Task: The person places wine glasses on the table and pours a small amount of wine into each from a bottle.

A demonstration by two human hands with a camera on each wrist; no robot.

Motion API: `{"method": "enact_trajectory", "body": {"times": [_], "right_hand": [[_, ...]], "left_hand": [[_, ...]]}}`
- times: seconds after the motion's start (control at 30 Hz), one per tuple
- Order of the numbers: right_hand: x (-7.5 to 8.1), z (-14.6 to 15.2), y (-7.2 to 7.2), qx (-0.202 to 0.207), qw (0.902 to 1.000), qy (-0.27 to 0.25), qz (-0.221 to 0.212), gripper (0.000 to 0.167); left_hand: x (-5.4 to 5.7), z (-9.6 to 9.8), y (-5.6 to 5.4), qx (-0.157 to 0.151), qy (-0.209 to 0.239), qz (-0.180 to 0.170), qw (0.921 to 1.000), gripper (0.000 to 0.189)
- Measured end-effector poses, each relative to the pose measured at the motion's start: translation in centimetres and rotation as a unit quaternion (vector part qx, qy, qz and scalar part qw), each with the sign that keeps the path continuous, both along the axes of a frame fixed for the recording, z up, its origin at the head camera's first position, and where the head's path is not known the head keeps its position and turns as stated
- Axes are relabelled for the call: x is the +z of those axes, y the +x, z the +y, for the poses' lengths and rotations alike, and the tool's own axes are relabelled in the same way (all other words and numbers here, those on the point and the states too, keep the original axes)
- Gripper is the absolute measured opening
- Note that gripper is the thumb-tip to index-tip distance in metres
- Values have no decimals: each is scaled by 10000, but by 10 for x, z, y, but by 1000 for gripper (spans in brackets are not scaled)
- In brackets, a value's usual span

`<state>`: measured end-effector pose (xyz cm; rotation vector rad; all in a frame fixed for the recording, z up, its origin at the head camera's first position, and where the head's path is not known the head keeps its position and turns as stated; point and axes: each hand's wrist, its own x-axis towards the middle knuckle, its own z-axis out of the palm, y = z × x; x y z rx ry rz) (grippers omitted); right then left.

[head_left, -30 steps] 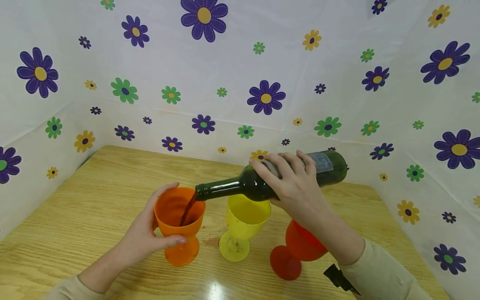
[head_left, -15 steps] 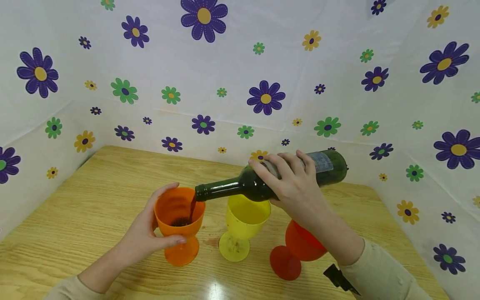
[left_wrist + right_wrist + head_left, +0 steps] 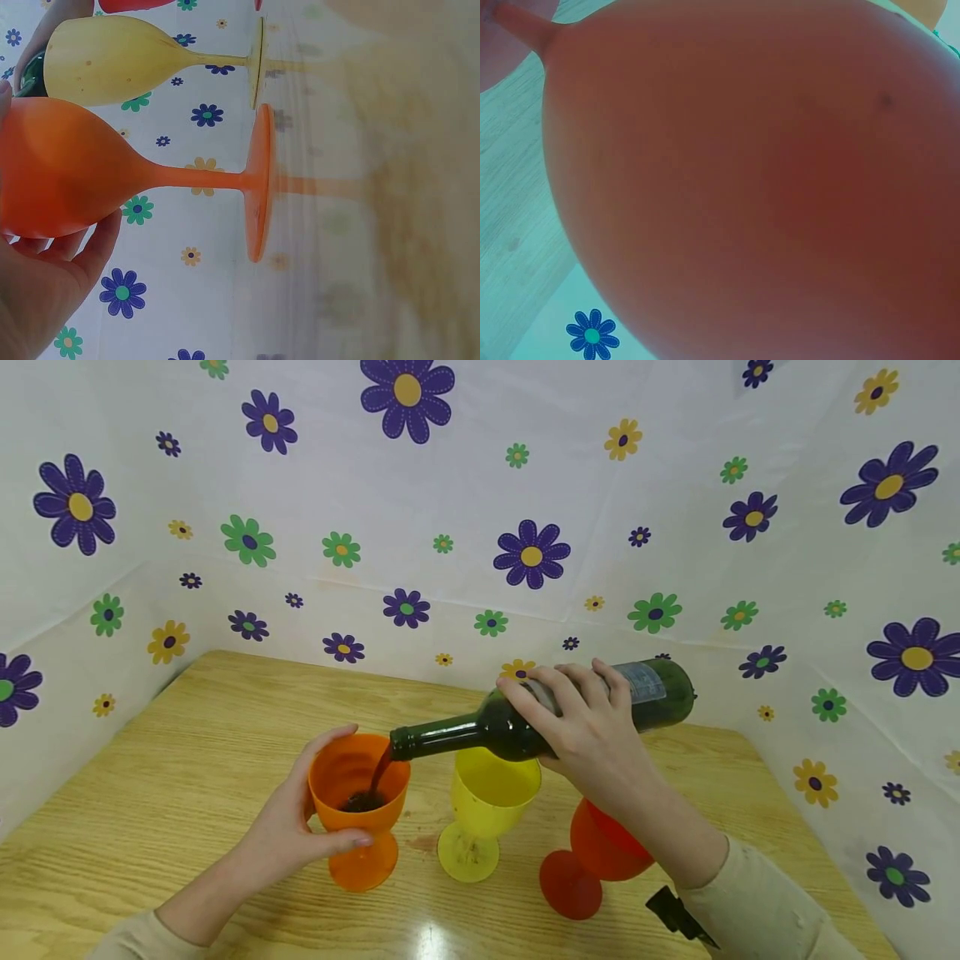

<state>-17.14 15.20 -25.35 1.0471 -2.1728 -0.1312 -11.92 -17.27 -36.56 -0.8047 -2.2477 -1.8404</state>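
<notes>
My left hand [image 3: 292, 827] grips the bowl of an orange goblet [image 3: 365, 852], which stands upright on the table; the left wrist view shows the fingers curled round its far side. My right hand [image 3: 588, 727] holds a green wine bottle [image 3: 517, 727] by its labelled body, tilted nearly level with the neck to the left. The bottle's mouth is right at the goblet's right rim, and dark red liquid [image 3: 382, 768] streams from it into the bowl. Dark, frothy liquid lies at the bottom. In the right wrist view a red goblet [image 3: 720, 180] fills the picture and hides that hand.
A yellow goblet [image 3: 487, 814] stands upright under the bottle, right of the orange one. The red goblet's foot [image 3: 572, 885] shows beneath the right forearm. A small reddish stain marks the wooden table [image 3: 247, 710]. Flowered white cloth [image 3: 450, 485] walls the back and sides.
Liquid keeps running from the bottle, and a dark frothy pool now shows more clearly in the orange goblet. The stream's angle varies slightly. Both hands, the bottle and the goblets stay in place.
</notes>
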Motion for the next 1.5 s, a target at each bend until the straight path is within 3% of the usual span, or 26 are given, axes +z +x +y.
{"method": "enact_trajectory", "body": {"times": [0.63, 1.1, 1.5], "right_hand": [[1, 0, -1, -41, 10000, 50, 15, 88], [2, 0, -1, -100, 9999, 111, -4, 90], [5, 2, 0, -237, 9992, 263, -159, 100]], "left_hand": [[-2, 1, -1, 9, 27, 204, 9998, 97], [-3, -1, -2, -37, -21, 107, 9999, 98], [-1, 1, -1, -1, 64, 220, 9997, 97]]}}
